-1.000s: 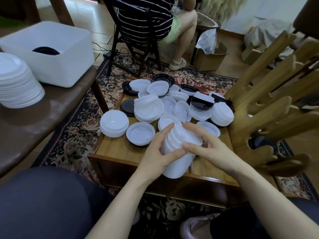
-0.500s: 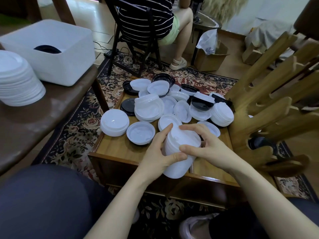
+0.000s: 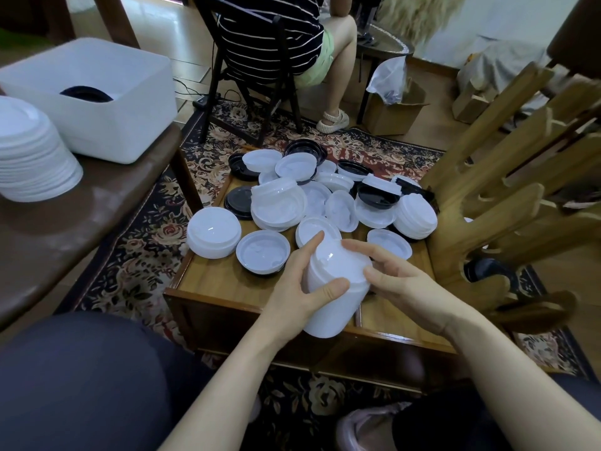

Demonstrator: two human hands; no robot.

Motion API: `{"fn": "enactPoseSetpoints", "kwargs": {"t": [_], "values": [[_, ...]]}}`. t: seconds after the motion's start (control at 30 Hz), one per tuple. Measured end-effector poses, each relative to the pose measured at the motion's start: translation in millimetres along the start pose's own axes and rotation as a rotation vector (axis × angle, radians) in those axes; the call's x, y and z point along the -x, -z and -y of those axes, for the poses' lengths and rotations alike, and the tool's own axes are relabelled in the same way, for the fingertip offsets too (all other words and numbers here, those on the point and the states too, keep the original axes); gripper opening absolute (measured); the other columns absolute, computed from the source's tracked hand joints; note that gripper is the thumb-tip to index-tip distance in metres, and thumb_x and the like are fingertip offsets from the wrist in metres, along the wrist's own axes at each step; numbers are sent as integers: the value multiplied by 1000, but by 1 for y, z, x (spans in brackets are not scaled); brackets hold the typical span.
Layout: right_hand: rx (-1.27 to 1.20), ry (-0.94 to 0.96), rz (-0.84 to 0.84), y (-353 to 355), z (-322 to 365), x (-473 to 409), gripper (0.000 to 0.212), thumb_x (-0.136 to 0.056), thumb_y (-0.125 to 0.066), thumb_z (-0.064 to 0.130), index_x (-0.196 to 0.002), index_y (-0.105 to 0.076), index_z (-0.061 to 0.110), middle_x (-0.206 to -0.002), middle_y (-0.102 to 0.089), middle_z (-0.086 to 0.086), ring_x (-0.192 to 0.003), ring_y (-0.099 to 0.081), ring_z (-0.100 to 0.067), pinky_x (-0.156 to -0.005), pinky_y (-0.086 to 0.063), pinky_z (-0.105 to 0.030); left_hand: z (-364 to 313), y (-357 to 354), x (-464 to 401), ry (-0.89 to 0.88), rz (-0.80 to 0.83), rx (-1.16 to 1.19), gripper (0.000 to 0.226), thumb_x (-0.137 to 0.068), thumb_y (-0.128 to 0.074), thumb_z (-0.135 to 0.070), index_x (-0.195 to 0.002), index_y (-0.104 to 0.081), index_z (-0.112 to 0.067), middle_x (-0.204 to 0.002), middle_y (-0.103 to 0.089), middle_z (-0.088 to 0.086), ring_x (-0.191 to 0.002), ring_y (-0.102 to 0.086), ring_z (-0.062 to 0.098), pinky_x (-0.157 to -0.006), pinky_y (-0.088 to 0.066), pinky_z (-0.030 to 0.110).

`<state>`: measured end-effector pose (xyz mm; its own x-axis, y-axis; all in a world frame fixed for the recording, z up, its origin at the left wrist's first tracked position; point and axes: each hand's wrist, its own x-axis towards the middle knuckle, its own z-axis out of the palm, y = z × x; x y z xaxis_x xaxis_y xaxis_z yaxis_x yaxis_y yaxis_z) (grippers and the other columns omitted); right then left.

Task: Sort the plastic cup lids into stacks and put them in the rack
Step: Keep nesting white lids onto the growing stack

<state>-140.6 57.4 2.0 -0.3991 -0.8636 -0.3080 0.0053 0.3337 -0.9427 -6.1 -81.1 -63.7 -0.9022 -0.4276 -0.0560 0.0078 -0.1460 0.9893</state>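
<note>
Just beside the wooden rack (image 3: 507, 203), over the near edge of the surface (image 3: 227, 288), both hands' fingers (image 3: 328, 289) clamp a tall white lid stack (image 3: 331, 297), likely light, slick and apt to splay, so grip its sides near both ends.

Two bare forearms reach in from the bottom of the frame and converge at its centre. The left hand (image 3: 297, 288) wraps round a stack of white lids (image 3: 331, 294), thumb across the front and forefinger raised along the far side. The right hand (image 3: 400, 284) closes in opposite, fingers curled against the stack's top edge, wrist bent inward.
</note>
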Motion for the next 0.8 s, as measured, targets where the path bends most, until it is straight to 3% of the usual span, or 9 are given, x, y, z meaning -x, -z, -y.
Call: {"fn": "enactPoseSetpoints", "kwargs": {"t": [0.17,0.23,0.3,0.33,0.4,0.53,0.67,0.8], "values": [[20,62,-87,0,-2,-2,49,-93,-55,20,-140,-45,28,-130,-62,10,-118,-60,-5,-92,-51,-21,-4,1,1,-39,-23,-12,79,-69,-74,-51,-142,-44,-46,-146,-47,-13,-133,-47,5,-113,-41,40],[99,77,-287,9,-6,-10,36,-99,-52,21,-135,-52,24,-120,-68,9,-114,-62,-7,-92,-52,-23,-5,1,1,-35,-19,-17,77,-68,-74,-52,-139,-46,-48,-146,-48,-13,-133,-47,4,-114,-40,39],[435,62,-541,32,-19,-20,34,-100,-53,21,-133,-55,22,-123,-64,6,-118,-56,-9,-96,-49,-27,-7,1,2,-32,-20,-24,74,-67,-73,-53,-136,-46,-51,-145,-48,-13,-133,-46,4,-113,-40,36],[651,35,-587,44,-27,-25,35,-99,-54,21,-134,-55,21,-127,-61,3,-122,-51,-11,-97,-46,-32,-7,1,2,-31,-21,-27,73,-67,-73,-53,-135,-47,-52,-144,-48,-13,-133,-46,4,-113,-40,35],[976,-56,-561,62,-44,-33,36,-96,-57,21,-132,-57,19,-130,-56,-4,-129,-41,-20,-96,-41,-38,-8,1,2,-31,-20,-35,72,-67,-73,-54,-134,-47,-53,-144,-48,-13,-132,-47,4,-112,-41,34],[1270,-148,-522,71,-64,-38,29,-94,-60,24,-122,-65,17,-125,-58,-3,-130,-39,-24,-94,-39,-38,-9,2,3,-31,-16,-59,71,-66,-72,-56,-133,-47,-54,-142,-48,-15,-131,-47,1,-108,-41,27],[1246,-76,-654,69,-58,-40,15,-94,-60,19,-102,-72,15,-108,-66,-4,-115,-52,-27,-78,-37,-35,-10,3,3,-30,-15,-61,70,-67,-72,-55,-133,-47,-55,-142,-48,-16,-131,-46,0,-107,-41,25],[897,-22,-777,60,-32,-33,11,-94,-61,17,-97,-71,16,-95,-68,3,-97,-60,-20,-80,-47,-39,-9,3,3,-28,-16,-58,70,-67,-72,-56,-133,-48,-55,-143,-48,-16,-131,-47,1,-107,-42,27]]}}
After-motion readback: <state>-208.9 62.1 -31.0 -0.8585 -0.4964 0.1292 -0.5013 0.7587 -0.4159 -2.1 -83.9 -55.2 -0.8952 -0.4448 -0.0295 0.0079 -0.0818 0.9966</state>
